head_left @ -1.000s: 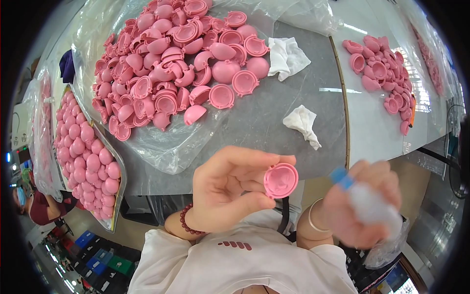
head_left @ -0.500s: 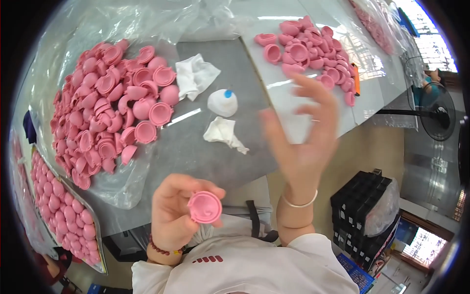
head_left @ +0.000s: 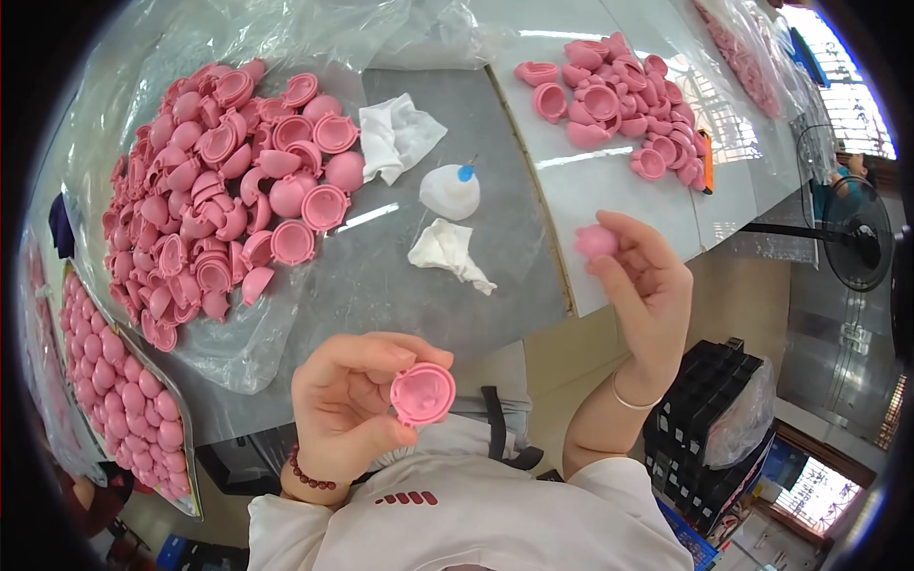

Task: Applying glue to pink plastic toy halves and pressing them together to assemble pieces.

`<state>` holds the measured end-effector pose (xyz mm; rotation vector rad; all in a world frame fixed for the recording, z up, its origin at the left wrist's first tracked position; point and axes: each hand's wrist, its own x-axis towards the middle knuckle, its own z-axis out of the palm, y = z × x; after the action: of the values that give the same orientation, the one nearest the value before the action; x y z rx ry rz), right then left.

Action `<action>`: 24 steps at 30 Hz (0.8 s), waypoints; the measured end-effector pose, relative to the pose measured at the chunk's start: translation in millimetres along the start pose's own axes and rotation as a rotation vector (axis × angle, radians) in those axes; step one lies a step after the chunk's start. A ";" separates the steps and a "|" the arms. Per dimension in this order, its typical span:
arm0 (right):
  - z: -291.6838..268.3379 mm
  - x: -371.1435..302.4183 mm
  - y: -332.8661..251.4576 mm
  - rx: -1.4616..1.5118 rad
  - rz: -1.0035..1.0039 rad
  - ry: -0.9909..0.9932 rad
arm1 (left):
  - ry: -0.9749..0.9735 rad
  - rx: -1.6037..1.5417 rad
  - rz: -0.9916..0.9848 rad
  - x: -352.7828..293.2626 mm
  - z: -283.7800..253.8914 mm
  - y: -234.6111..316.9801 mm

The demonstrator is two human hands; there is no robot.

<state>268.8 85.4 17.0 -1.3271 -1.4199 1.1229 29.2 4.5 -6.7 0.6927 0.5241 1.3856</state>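
Note:
My left hand (head_left: 347,409) pinches a round pink half-shell (head_left: 423,393) between thumb and fingers, its hollow, rimmed side facing up. Out to the right, my right hand (head_left: 649,290) grips a smaller pink shell piece (head_left: 596,241) at the fingertips; its domed side shows, with a small bump on its edge. Beyond that hand lies a heap of pink shell pieces (head_left: 600,102) on the white tabletop. A far larger heap of pink half-shells (head_left: 195,181) rests on clear plastic sheeting to the left.
Mid-table stand a white squeeze bottle (head_left: 449,193) with a blue tip and two crumpled white cloths (head_left: 402,138) (head_left: 447,255). An orange tool (head_left: 707,162) lies by the right heap. Pink domes fill a tray (head_left: 198,476) at lower left. Black crates (head_left: 700,428) and a fan (head_left: 855,233) are at right.
My right hand has come back toward me from near the right heap and now holds a small pink piece, its fingers closed. The left hand still holds the half-shell, slightly turned.

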 end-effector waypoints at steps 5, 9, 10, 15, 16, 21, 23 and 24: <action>-0.7 4.0 -5.4 -0.656 -0.176 0.057 | -0.001 -0.092 -0.010 1.8 1.5 2.0; 8.6 1.2 -9.7 -0.723 -0.281 0.039 | 0.135 0.136 -0.058 3.8 7.8 -0.3; 13.3 -4.3 -15.3 -0.712 -0.284 0.027 | 0.148 0.143 -0.054 4.6 8.0 0.2; 55.3 -25.8 -25.2 -0.242 -0.572 -0.258 | -0.003 0.312 0.019 5.0 8.8 0.5; 60.6 -25.9 -23.0 -0.235 -0.572 -0.262 | -0.032 0.339 0.060 4.5 8.4 0.3; 66.2 -25.2 -16.0 -0.260 -0.671 -0.292 | 0.004 0.445 0.113 2.9 9.7 -0.7; 65.7 -25.0 -12.2 -0.255 -0.706 -0.278 | -0.005 0.508 0.122 4.1 9.9 0.1; 66.0 -24.9 -10.0 -0.252 -0.738 -0.259 | -0.006 0.471 0.098 5.6 10.7 -0.9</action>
<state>203.7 56.9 12.1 -0.7015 -2.0614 0.6382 38.1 8.6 0.5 1.1137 0.8340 1.3612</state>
